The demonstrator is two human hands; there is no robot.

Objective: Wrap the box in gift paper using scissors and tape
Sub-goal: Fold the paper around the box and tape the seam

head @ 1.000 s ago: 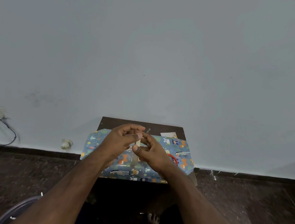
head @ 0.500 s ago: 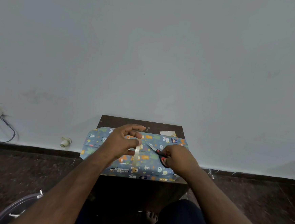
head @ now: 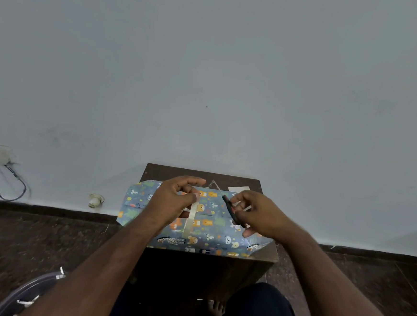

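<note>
I am looking down at the box, which is sitting on a small dark wooden table at 6 o'clock in the head view, pushed against a pale wall. The box is lying wrapped in blue gift paper printed with orange bears, white animals and green leaves. The paper is sticking out past the box at 9 o'clock and at 3 o'clock, where its ends are standing loose and unfolded, and a seam is running across the top face.

My left hand is hovering over the left half of the box with its fingers curled, and I am seeing its thumb and forefinger pinching the upper end of a strip of clear tape. The strip is hanging down toward 6 o'clock across the top of the paper; I cannot tell whether its lower end is touching.

My right hand is gripping the scissors, whose dark handles with a red accent are sitting between the fingers. The blades are blurred, pointing toward 11 o'clock, just beside the tape, so I cannot tell how they are standing.

A small pale scrap is lying on the table at 1 o'clock from the box.
</note>
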